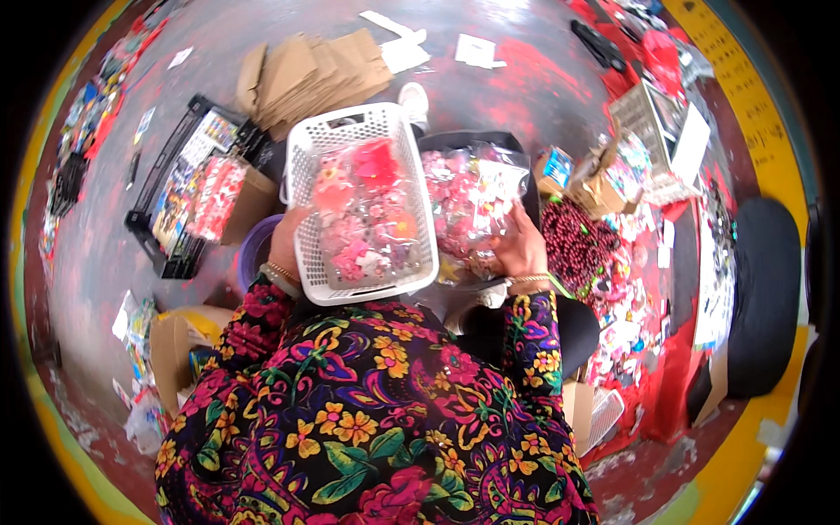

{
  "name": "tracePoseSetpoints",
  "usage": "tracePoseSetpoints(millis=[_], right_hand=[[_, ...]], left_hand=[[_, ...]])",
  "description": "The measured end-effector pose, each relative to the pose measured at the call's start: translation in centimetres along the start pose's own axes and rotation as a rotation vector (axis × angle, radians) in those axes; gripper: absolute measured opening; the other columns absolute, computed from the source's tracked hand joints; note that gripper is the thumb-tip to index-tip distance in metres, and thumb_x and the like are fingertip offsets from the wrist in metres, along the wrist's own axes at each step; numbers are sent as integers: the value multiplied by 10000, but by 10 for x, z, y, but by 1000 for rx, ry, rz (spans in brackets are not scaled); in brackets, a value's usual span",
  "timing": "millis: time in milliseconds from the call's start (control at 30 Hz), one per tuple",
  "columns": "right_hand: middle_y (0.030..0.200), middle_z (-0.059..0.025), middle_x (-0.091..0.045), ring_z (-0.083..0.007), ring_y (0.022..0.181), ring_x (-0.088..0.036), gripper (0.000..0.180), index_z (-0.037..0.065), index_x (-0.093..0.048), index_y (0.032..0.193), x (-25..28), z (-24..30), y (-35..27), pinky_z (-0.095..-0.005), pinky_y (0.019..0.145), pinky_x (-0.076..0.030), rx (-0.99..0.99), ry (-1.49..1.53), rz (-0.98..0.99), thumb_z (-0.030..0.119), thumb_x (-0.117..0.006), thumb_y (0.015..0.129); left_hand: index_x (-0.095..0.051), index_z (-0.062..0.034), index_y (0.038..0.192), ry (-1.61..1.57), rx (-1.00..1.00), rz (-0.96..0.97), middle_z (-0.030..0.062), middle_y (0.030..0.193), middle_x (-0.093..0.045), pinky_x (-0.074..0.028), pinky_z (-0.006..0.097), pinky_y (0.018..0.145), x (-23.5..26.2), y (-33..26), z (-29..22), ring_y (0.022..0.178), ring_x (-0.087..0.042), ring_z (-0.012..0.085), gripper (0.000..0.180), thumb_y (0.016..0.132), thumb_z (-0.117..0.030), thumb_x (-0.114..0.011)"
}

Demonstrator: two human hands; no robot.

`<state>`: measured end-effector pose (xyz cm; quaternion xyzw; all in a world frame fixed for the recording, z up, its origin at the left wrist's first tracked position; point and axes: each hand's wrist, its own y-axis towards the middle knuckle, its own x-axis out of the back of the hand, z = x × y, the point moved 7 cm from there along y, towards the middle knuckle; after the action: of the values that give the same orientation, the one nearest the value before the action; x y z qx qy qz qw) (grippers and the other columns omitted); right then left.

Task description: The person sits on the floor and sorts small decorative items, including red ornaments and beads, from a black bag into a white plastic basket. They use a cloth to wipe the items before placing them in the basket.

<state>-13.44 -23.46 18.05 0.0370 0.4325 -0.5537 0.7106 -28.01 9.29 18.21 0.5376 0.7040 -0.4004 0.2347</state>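
My left hand [287, 247] grips the left side of a white plastic basket [426, 249], with its fingers partly hidden by the wall. Inside the basket lie clear packets [353, 210] of pink, red and peach trinkets, some flower-shaped. Right of it, my right hand [523, 247] pinches the edge of a clear plastic bag [492, 185] with pale pink and white pieces in it. That bag is over a dark tub [477, 137] full of similar pink packets.
Flattened cardboard [319, 70] lies ahead. A black crate [179, 188] with colourful packets stands at left, near a purple tub [254, 254]. Dark red beads [577, 241], loose packets and a cream-coloured crate [656, 144] are at right. An open carton [171, 354] sits at lower left.
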Motion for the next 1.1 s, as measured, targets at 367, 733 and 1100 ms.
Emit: tracePoseSetpoints(millis=[367,733,1100], right_hand=[[983,-56,-600,-162,783,-601,266,14,-517,1102,-72,48,-37,-226,511,-473,76,-146,31,189,-491,904],[833,-32,-610,-87,696,-575,163,26,-567,998,-164,-75,-54,-199,537,-472,-221,-708,200,64,-514,849],[943,-104,-612,-200,674,-627,250,-6,-527,1073,-176,-114,-41,-304,562,-499,43,-1684,428,142,-494,874]], left_hand=[[-521,2,1089,285,-198,-45,92,949,-610,-498,283,731,-15,0,-5,823,-605,160,266,903,-174,-450],[-423,-24,1241,4,-107,30,100,1116,-562,-478,294,832,-31,10,0,954,-579,158,360,952,-236,-393],[-395,-56,1254,7,-96,17,76,1142,-517,-473,279,819,-29,9,1,980,-543,138,380,925,-236,-458]])
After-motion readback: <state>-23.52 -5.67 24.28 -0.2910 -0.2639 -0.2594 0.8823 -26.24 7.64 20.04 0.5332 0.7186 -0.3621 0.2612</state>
